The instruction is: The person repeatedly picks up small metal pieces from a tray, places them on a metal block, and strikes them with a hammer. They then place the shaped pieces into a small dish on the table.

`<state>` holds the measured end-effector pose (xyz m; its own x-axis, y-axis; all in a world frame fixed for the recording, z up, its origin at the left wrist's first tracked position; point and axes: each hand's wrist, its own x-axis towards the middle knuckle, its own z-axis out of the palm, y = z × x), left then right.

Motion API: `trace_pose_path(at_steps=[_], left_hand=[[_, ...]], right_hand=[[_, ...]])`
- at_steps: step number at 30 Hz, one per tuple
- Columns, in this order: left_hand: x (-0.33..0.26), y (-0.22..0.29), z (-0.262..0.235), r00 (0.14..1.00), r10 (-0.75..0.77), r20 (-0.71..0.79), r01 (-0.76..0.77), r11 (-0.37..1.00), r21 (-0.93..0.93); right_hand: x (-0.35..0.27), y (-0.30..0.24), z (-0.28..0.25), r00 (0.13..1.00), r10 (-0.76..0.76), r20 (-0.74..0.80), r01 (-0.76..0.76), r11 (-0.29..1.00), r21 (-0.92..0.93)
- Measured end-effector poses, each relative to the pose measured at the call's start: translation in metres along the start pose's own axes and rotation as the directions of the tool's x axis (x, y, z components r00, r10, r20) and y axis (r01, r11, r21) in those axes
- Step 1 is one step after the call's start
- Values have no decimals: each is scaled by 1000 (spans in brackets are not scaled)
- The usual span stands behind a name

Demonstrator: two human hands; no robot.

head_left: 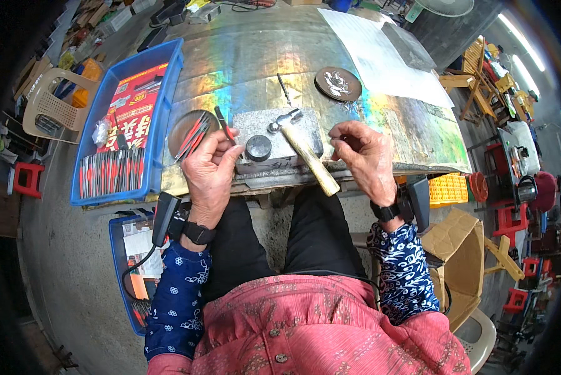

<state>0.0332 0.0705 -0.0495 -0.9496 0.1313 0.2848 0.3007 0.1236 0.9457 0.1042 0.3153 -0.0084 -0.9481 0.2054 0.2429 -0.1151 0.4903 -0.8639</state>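
My left hand (208, 172) pinches a slim red-and-black tool (224, 122), whose dark end points up and away; its exact kind is unclear. Over the table's near edge, my right hand (366, 156) has thumb and fingertips drawn together, and anything between them is too small to make out. Between my hands sits a grey stone block (246, 122). A hammer (303, 149) lies across it, its pale wooden handle overhanging the near edge. A black round disc (258, 148) rests on the block's left part. Several similar red-and-black tools (195, 139) lie in a round dish beside my left hand.
At left stands a blue tray (178, 69) with a red printed sheet and a row of red-and-black tools. Beyond the block are a thin pointed rod (283, 89) and a brown dish (321, 77) of small silvery pieces. A cardboard box (466, 250) stands at lower right.
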Motion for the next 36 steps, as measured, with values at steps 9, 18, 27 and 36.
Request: trace_pose_path(at_steps=[9, 18, 27, 36], left_hand=[[-23, 29, -7, 935, -250, 253, 350, 778, -522], [-38, 35, -11, 902, -253, 349, 431, 503, -749], [-41, 35, -12, 888, -271, 372, 457, 429, -779], [-42, 33, -9, 894, -285, 346, 442, 428, -788]], right_hand=[[-36, -46, 46, 979, 90, 182, -167, 868, 468], [-46, -56, 64, 985, 88, 149, -152, 855, 497], [-50, -55, 71, 996, 76, 56, -93, 890, 446], [-54, -56, 78, 994, 106, 37, -110, 857, 503]])
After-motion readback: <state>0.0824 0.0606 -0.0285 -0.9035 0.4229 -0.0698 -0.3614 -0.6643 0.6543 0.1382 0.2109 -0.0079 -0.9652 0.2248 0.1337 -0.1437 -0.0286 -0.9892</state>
